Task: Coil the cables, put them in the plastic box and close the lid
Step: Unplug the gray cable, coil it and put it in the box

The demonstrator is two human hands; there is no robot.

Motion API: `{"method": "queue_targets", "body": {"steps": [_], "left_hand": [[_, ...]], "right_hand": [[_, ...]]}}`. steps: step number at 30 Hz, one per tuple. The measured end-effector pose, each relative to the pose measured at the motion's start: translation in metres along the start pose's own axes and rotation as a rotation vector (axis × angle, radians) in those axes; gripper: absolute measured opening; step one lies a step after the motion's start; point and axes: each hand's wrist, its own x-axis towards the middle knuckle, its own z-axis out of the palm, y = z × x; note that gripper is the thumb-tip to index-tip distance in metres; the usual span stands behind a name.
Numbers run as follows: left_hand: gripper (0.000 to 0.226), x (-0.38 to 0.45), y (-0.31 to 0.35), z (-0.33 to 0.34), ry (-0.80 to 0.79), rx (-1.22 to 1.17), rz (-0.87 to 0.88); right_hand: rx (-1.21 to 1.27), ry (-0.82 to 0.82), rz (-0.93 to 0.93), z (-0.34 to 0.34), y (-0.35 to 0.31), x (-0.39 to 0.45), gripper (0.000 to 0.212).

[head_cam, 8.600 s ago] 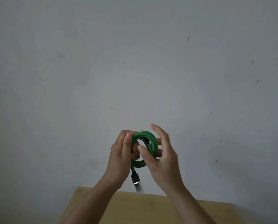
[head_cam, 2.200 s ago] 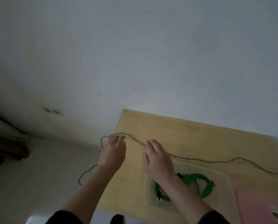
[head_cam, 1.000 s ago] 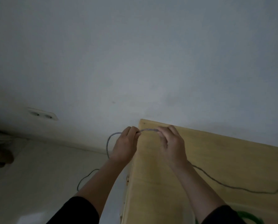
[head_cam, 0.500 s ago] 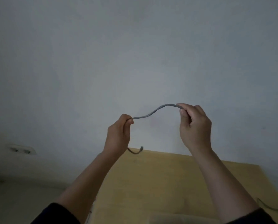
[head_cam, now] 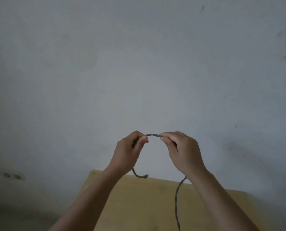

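Both hands are raised in front of the wall and pinch a thin grey cable (head_cam: 153,135). My left hand (head_cam: 129,154) grips it near its end; the short free end hangs below that hand and curls to a tip. My right hand (head_cam: 182,152) grips it a little further along. A short arch of cable spans between the two hands. The long remainder drops from under my right hand down over the wooden table (head_cam: 147,205) and leaves the frame at the bottom. The plastic box and the green cable are out of view.
A plain grey wall (head_cam: 139,64) fills most of the view. A wall socket (head_cam: 12,175) sits low on the left. The table's left edge and far corner show at the bottom, with floor to its left.
My hands have come closer together, so the cable span between them is now a short arch. The long part now hangs from under my right hand.
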Motion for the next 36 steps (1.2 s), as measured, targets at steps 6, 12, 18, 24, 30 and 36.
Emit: {"method": "queue_targets", "body": {"steps": [6,12,18,24,30,36], "left_hand": [[0.034,-0.012,0.022,-0.004,-0.228,-0.385,-0.233],[0.029,0.017,0.057,-0.025,-0.178,-1.345,-0.31],[0.032,0.054,0.07,-0.049,0.01,-1.45,-0.233],[0.033,0.06,0.064,-0.046,-0.018,-1.07,-0.292],[0.031,0.045,0.052,-0.04,-0.222,-0.701,-0.291],[0.031,0.039,0.05,-0.028,-0.222,-0.366,-0.15]], "right_hand": [[-0.063,0.26,0.123,-0.028,0.017,0.026,0.019],[-0.101,0.0,0.029,-0.011,0.011,0.014,0.022],[0.075,-0.263,-0.026,0.015,-0.024,-0.015,0.034],[0.047,-0.394,-0.125,0.0,-0.051,-0.013,0.026],[-0.135,-0.291,-0.167,-0.036,-0.041,0.009,0.025],[-0.172,-0.411,-0.222,-0.049,-0.044,0.013,0.022]]}}
